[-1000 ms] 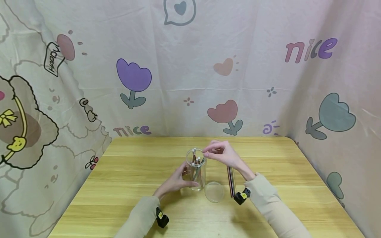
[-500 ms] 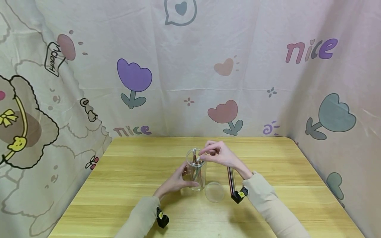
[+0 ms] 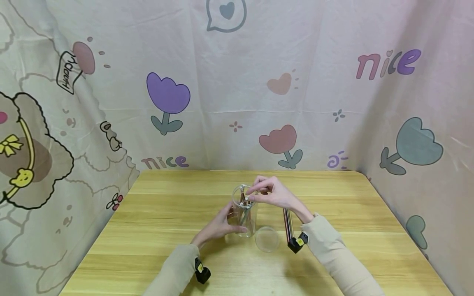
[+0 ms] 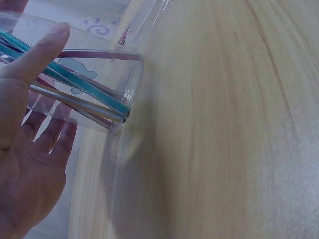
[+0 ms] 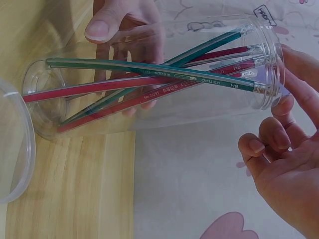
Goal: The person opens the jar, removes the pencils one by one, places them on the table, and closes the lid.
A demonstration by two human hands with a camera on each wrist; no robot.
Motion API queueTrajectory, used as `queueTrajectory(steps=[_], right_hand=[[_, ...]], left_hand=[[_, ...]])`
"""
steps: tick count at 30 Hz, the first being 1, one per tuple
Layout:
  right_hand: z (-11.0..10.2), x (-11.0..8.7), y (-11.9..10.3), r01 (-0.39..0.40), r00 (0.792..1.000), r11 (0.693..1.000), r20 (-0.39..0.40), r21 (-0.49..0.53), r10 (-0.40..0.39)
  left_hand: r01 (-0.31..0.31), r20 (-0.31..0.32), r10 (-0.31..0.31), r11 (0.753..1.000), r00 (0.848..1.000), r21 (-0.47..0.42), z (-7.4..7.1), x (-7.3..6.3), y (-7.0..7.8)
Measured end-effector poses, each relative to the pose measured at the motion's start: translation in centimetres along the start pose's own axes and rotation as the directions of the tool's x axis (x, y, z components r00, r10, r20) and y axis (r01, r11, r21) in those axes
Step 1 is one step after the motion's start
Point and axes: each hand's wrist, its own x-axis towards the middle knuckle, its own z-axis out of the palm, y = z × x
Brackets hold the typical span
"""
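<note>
A tall clear jar [image 3: 253, 222] stands upright on the table, with several green and red pencils [image 5: 199, 78] leaning crosswise inside. My left hand [image 3: 219, 225] holds the jar low on its side, thumb in front and fingers behind. At the jar's open mouth is my right hand [image 3: 272, 192], its thumb and index finger bent close to the pencil tops at the rim. Whether these fingertips pinch a pencil cannot be made out. Just right of the jar's base lies a round clear lid [image 3: 267, 239]; its rim also shows in the right wrist view.
More pencils [image 3: 287, 222] lie side by side on the wooden table [image 3: 148, 230], right of the lid and partly under the right wrist. A black camera [image 3: 296, 244] sits on that wrist, another [image 3: 201, 273] on the left. A printed curtain [image 3: 229, 90] hangs behind the table.
Over the last second my right hand has moved slightly left and inward over the jar's mouth, then stayed there. My left hand, the jar and the lid have kept their places.
</note>
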Motion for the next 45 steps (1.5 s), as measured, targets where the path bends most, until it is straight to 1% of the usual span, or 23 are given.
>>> queueTrajectory(steps=[3,17,23,27,30,34,39,42,45], right_hand=[[0.0,0.0,0.0,0.006,1.0,1.0,0.002,-0.008,-0.006],[0.1,0.2,-0.1,0.004,1.0,0.999,-0.001,-0.045,-0.004],[0.4,0.1,0.0,-0.006,1.0,0.999,-0.017,-0.048,0.005],[0.5,0.1,-0.1,0.002,0.999,0.998,-0.033,-0.06,-0.004],[0.7,0.1,-0.3,0.009,0.999,0.997,-0.048,-0.073,-0.013],[0.8,0.0,-0.5,-0.001,0.997,0.997,-0.077,-0.077,-0.005],[1.1,-0.1,-0.4,-0.021,0.991,0.994,-0.135,-0.11,0.006],[1.3,-0.2,-0.4,-0.011,0.984,0.99,-0.178,-0.139,-0.015],[1.4,-0.2,-0.3,0.024,0.975,0.987,-0.216,-0.159,-0.058]], left_hand=[[0.008,-0.005,-0.008,1.0,1.0,-0.006,0.0,0.0,0.0],[0.011,-0.006,-0.011,1.0,1.0,-0.012,0.1,-0.1,0.0],[0.009,-0.001,-0.009,1.0,1.0,-0.014,0.1,-0.1,-0.1],[0.0,-0.001,0.0,1.0,1.0,-0.013,0.1,-0.1,-0.2],[-0.005,-0.002,0.005,1.0,1.0,-0.013,0.0,-0.1,-0.2],[-0.011,-0.004,0.011,1.0,1.0,-0.015,0.0,-0.1,-0.2],[-0.016,-0.005,0.016,1.0,1.0,-0.014,0.0,-0.1,-0.1],[-0.017,-0.002,0.017,1.0,1.0,-0.008,0.0,-0.1,-0.1],[-0.015,0.002,0.015,1.0,1.0,-0.005,0.1,-0.1,-0.1]])
